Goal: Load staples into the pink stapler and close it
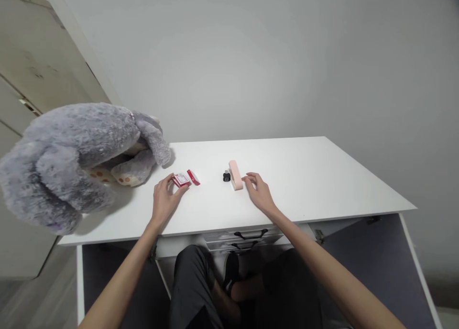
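My left hand [165, 201] rests on the white desk [304, 176] with thumb and fingers pinched round a small red and white box [181, 180]. A second small red piece [193, 177] lies just right of that box, untouched. My right hand [258, 191] lies on the desk with its fingers apart, the fingertips at the right side of a pale pink stapler [235, 174]. A small black object [226, 176] sits against the stapler's left side.
A large grey plush toy [79, 157] covers the desk's left end and hangs over its edge. Below the desk's front edge are drawers with black handles [251, 234] and my legs in dark trousers. A plain wall stands behind, a pale cupboard at left.
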A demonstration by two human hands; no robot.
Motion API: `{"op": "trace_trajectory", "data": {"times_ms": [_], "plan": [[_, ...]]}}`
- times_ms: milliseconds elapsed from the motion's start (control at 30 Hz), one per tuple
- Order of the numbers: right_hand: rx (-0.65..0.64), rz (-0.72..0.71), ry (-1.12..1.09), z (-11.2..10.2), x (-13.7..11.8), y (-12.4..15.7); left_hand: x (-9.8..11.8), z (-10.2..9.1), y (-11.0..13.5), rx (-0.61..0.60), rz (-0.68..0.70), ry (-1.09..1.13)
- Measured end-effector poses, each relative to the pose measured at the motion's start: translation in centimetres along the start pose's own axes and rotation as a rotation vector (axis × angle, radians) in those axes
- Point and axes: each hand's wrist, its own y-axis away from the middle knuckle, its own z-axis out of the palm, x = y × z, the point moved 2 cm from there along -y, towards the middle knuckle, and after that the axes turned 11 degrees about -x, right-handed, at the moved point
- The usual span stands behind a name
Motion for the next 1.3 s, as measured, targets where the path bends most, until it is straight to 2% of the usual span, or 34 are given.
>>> {"op": "trace_trajectory", "data": {"times_ms": [167,400,700,800,900,967,1067,1200,1300], "plan": [[-0.001,0.019,0.005,0.0,0.1,0.1,-0.2,-0.2,0.3,0.074,-0.11,0.093],[-0.011,0.028,0.0,0.0,0.4,0.1,-0.6,-0.4,0.6,0.175,-0.118,0.114],[-0.013,0.021,0.017,-0.1,0.3,0.2,-1.7,0.3,0.4,0.091,-0.038,-0.133],[-0.018,0.02,0.028,-0.1,0.2,0.2,-1.3,0.5,0.5,0.074,0.043,-0.186],[-0.017,0.015,0.027,-0.1,0.2,0.1,-0.4,0.9,0.8,-0.021,0.118,-0.286],[-0.017,0.016,0.023,-0.1,0.2,0.0,0.3,1.1,1.1,-0.084,0.157,-0.365],[-0.012,0.022,0.014,0.0,0.2,-0.1,2.0,1.6,1.3,-0.113,0.274,-0.426],[-0.012,0.014,0.01,0.0,0.2,-0.2,5.4,3.9,1.1,-0.241,0.553,-0.42],[-0.003,-0.007,0.015,0.0,0.2,-0.3,7.9,6.4,0.3,-0.346,0.67,-0.418]]}}
